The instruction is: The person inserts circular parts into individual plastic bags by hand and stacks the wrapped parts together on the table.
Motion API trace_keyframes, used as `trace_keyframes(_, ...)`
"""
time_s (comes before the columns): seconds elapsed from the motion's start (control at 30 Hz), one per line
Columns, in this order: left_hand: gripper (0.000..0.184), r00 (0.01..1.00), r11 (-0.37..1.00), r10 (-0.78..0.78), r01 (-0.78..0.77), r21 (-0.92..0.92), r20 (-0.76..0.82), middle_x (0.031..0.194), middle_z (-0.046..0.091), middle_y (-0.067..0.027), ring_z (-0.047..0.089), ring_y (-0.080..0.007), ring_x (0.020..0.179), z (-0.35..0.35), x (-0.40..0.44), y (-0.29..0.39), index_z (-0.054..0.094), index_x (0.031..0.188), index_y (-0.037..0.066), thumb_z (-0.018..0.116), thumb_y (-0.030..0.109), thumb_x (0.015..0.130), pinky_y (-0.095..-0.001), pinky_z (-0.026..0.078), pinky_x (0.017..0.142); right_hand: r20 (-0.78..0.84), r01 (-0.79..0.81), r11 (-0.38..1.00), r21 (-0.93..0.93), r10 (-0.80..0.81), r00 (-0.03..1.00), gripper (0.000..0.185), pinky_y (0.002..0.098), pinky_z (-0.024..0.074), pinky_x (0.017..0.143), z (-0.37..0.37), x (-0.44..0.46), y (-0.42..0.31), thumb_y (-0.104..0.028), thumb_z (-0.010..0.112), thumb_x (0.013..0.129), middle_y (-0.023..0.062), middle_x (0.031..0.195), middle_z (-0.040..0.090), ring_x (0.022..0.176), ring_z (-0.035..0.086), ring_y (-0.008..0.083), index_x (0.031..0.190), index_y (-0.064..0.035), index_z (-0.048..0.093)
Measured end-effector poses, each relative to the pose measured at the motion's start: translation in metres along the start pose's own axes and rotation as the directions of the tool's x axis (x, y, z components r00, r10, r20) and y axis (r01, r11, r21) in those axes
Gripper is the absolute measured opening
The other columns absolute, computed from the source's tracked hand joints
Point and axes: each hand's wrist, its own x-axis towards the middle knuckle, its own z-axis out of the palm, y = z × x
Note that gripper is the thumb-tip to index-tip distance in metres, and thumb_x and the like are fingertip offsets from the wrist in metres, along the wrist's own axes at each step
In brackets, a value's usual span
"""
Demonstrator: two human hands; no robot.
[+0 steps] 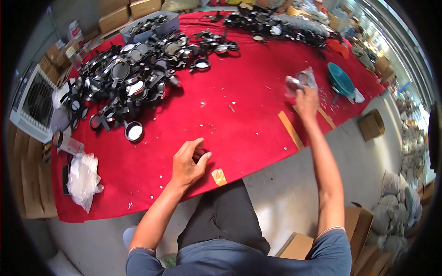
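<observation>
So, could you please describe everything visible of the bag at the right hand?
The clear bag looks like thin, crinkled plastic, apparently around something greyish, too blurred to name. The right hand grips its near side over the red cloth, left of the green bowl; whether it touches the cloth is unclear.
</observation>
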Motion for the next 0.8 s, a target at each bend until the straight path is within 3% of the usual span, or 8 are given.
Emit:
trace_keyframes(0.03, 0.045, 0.999, 0.999, -0.038, 0.038, -0.012, -0.007, 0.095, 0.069, -0.0120, 0.072, -0.0197, 0.073, 0.001, 0.004, 0.001, 0.067, 0.122, 0.002, 0.083, 0.008, 0.080, -0.0319, 0.058, 0.062, -0.031, 0.072, 0.989, -0.126, -0.077, 0.997, 0.023, 0.0545, 0.0501, 0.085, 0.007, 0.014, 0.020, -0.020, 0.066, 0.092, 0.0254, 0.095, 0.068, 0.094, 0.063, 0.0438, 0.103, -0.0006, 0.073)
trace_keyframes(0.13, 0.046, 0.996, 0.997, -0.079, 0.079, -0.004, 0.031, 0.092, 0.069, -0.0107, 0.072, -0.0187, 0.072, -0.002, 0.006, 0.005, 0.068, 0.120, 0.002, 0.085, 0.009, 0.078, -0.0305, 0.058, 0.063, -0.022, -0.110, 0.911, -0.398, 0.111, 0.994, 0.033, 0.0605, 0.0541, 0.084, 0.017, 0.043, 0.037, -0.031, 0.066, 0.092, 0.0256, 0.094, 0.072, 0.091, 0.070, 0.0458, 0.101, -0.0011, 0.077)
trace_keyframes(0.3, 0.046, 0.998, 0.999, -0.044, 0.044, -0.009, 0.053, 0.092, 0.068, -0.0099, 0.071, -0.0175, 0.072, -0.003, 0.007, 0.002, 0.068, 0.121, 0.003, 0.084, 0.006, 0.078, -0.0296, 0.057, 0.061, 0.032, -0.223, 0.796, -0.563, 0.291, 0.956, 0.043, 0.0599, 0.0544, 0.089, 0.044, 0.043, 0.064, -0.042, 0.068, 0.093, 0.0233, 0.105, 0.074, 0.104, 0.070, 0.0466, 0.108, -0.0022, 0.071)
trace_keyframes(0.43, 0.047, 0.996, 0.998, -0.055, 0.055, 0.000, 0.071, 0.096, 0.067, -0.0101, 0.071, -0.0206, 0.075, -0.003, 0.005, -0.001, 0.066, 0.123, 0.003, 0.083, 0.012, 0.080, -0.0341, 0.058, 0.064, 0.191, -0.268, 0.814, -0.515, 0.414, 0.890, 0.046, 0.0588, 0.0557, 0.090, 0.046, 0.039, 0.081, -0.037, 0.068, 0.089, 0.0235, 0.106, 0.073, 0.109, 0.068, 0.0474, 0.119, -0.0026, 0.068)
trace_keyframes(0.57, 0.046, 0.998, 0.999, -0.042, 0.043, -0.015, 0.052, 0.098, 0.067, -0.0109, 0.071, -0.0202, 0.075, -0.003, 0.004, 0.000, 0.066, 0.123, 0.003, 0.083, 0.011, 0.081, -0.0342, 0.058, 0.064, 0.085, -0.409, 0.737, -0.538, 0.530, 0.844, 0.048, 0.0580, 0.0553, 0.093, 0.033, 0.051, 0.049, -0.031, 0.066, 0.082, 0.0269, 0.125, 0.067, 0.116, 0.065, 0.0476, 0.121, -0.0025, 0.068)
trace_keyframes(0.67, 0.047, 0.999, 1.000, -0.018, 0.018, -0.007, 0.035, 0.099, 0.068, -0.0110, 0.072, -0.0193, 0.075, -0.002, 0.003, -0.001, 0.066, 0.123, 0.003, 0.083, 0.011, 0.081, -0.0335, 0.058, 0.064, 0.019, -0.147, 0.854, -0.499, 0.180, 0.983, 0.047, 0.0536, 0.0543, 0.095, 0.037, 0.064, 0.005, -0.022, 0.068, 0.078, 0.0250, 0.122, 0.068, 0.112, 0.065, 0.0442, 0.121, -0.0028, 0.068)
trace_keyframes(0.73, 0.046, 0.999, 1.000, -0.007, 0.006, 0.003, 0.043, 0.101, 0.068, -0.0117, 0.072, -0.0213, 0.076, -0.004, 0.003, -0.001, 0.065, 0.123, 0.003, 0.082, 0.013, 0.081, -0.0359, 0.058, 0.067, 0.004, 0.224, 0.933, -0.283, -0.233, 0.973, 0.044, 0.0504, 0.0548, 0.093, 0.067, 0.075, -0.026, -0.020, 0.069, 0.080, 0.0232, 0.115, 0.070, 0.103, 0.068, 0.0420, 0.121, -0.0034, 0.069)
trace_keyframes(0.8, 0.046, 0.999, 1.000, 0.008, -0.008, 0.010, 0.047, 0.100, 0.067, -0.0121, 0.071, -0.0223, 0.076, -0.003, 0.001, -0.002, 0.065, 0.123, 0.002, 0.082, 0.013, 0.081, -0.0365, 0.058, 0.068, 0.070, 0.343, 0.937, 0.065, -0.347, 0.935, 0.038, 0.0476, 0.0560, 0.087, 0.084, 0.077, -0.126, -0.026, 0.073, 0.088, 0.0195, 0.100, 0.073, 0.095, 0.070, 0.0373, 0.120, -0.0051, 0.071)
